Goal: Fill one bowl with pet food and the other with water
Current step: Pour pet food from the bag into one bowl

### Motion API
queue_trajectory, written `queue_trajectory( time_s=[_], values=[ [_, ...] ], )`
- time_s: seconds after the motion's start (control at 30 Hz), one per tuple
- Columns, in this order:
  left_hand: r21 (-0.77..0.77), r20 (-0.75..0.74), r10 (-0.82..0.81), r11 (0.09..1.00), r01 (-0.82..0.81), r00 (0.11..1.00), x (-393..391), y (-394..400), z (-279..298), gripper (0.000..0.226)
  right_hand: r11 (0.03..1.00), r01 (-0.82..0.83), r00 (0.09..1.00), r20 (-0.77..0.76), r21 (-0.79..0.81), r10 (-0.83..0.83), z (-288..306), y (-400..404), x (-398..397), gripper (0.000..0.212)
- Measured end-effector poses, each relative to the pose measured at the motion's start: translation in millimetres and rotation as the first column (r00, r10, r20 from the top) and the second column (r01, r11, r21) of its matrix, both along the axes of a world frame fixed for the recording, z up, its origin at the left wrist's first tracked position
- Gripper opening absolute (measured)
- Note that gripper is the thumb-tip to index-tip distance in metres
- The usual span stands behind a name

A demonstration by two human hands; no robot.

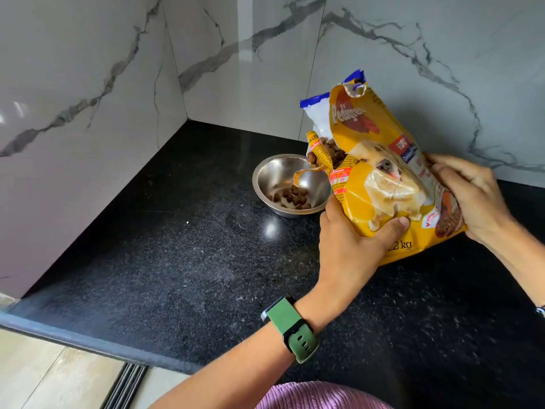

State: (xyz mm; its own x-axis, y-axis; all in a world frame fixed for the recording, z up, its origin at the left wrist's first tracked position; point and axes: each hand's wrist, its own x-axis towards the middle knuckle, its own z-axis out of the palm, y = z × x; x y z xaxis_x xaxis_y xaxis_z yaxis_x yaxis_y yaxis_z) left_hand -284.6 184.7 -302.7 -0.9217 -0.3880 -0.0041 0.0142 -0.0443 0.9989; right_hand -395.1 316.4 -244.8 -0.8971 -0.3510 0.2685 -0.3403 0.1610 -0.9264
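A yellow pet food bag (383, 172) is tilted to the left, its torn mouth over a steel bowl (271, 178). Brown kibble shows at the bag's opening, and several pieces lie in the bowl's bottom. My left hand (351, 246) grips the bag's lower left side, thumb across the front. My right hand (469, 193) grips the bag's right end. Only one bowl is in view.
The bowl stands on a black speckled counter (177, 261) in a corner of grey-veined marble walls (250, 69). The counter's front edge runs along the lower left, with pale floor below it. A green watch sits on my left wrist.
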Motion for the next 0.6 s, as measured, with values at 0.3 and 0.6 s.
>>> queue_trajectory(
  time_s=[0.3,0.6],
  values=[
    [0.016,0.021,-0.004,1.000,0.004,1.000,1.1,-1.4,1.6,0.103,1.000,0.015,1.000,0.005,0.022,-0.016,-3.1,1.3,-2.0,0.018],
    [0.045,0.056,-0.021,0.999,0.019,0.998,-2.6,-6.1,4.1,0.100,0.997,0.013,1.000,0.012,0.073,-0.014,-2.3,-3.1,-7.1,0.041]
  ],
)
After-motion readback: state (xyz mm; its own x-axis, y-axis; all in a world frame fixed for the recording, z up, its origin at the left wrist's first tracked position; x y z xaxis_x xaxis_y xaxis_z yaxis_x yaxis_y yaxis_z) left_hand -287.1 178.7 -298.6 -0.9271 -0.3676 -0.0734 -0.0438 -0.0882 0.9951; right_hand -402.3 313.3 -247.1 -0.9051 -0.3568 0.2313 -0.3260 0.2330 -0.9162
